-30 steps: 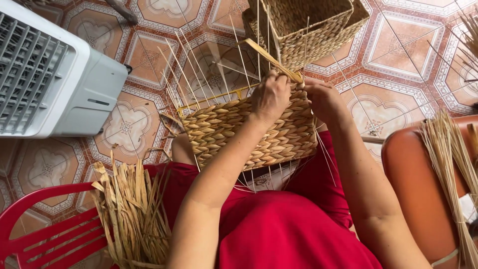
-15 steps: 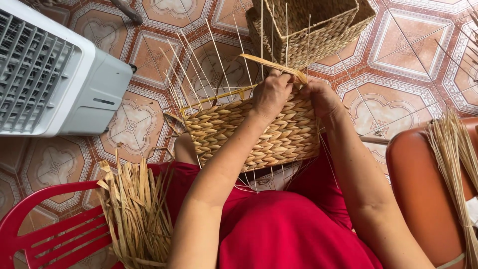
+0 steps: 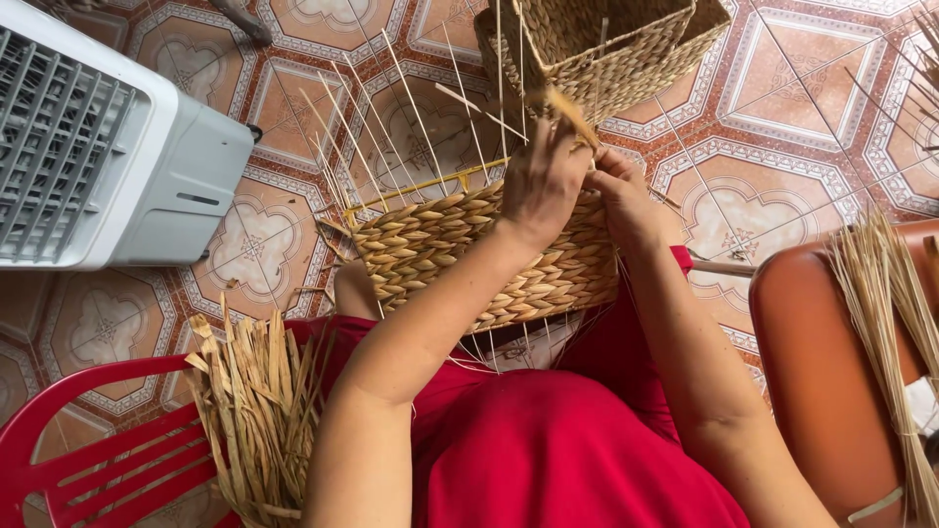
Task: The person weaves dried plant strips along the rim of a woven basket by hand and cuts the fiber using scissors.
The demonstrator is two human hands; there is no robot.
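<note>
Up in the middle of the frame, the half-woven basket [image 3: 479, 259] rests on the lap, tilted so its rim faces both hands. Left hand [image 3: 541, 181] pinches a straw strand [image 3: 570, 115], probably keeping it taut. Right hand [image 3: 626, 196] curls against the rim, fingers pressed together I think. Both forearms reach straight up.

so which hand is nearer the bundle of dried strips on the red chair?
Left. The left hand is at the half-woven basket's rim, on the bundle of dried strips side; the right hand sits beyond it, farther away.
</note>
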